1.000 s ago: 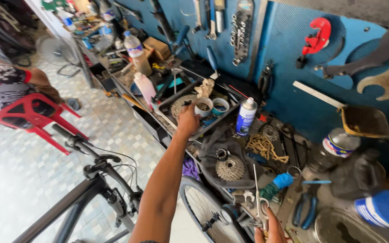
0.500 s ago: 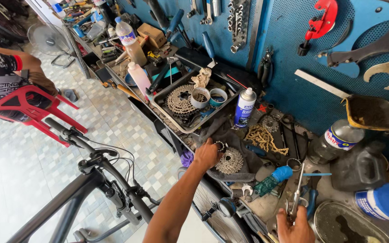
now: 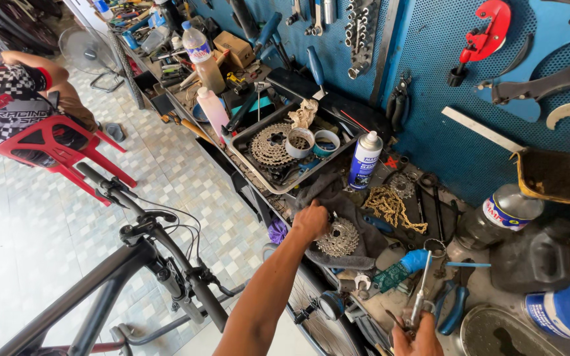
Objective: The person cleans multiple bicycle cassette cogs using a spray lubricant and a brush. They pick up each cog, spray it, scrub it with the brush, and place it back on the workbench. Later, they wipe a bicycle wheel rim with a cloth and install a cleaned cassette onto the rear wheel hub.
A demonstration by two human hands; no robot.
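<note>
Cluttered with greasy parts, the workbench (image 3: 390,310) ran under a blue pegboard (image 3: 430,132). On its dark rag, the left hand (image 3: 310,221) rested closed beside one cassette (image 3: 338,238), seemingly touching it. At the near edge, the right hand (image 3: 411,340) pinched a slim metal tool (image 3: 422,290). One spray can (image 3: 365,160), one chain (image 3: 392,205) and a parts tray (image 3: 258,173) crowded behind.

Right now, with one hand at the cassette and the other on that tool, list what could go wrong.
1. The left hand is at the toothed cassette, which sits on a rumpled grey rag near the bench edge; it could slide off or nick the fingers.
2. The right hand holds a slim metal tool upright amid crowded pliers and a brush; swinging it may knock them.
</note>
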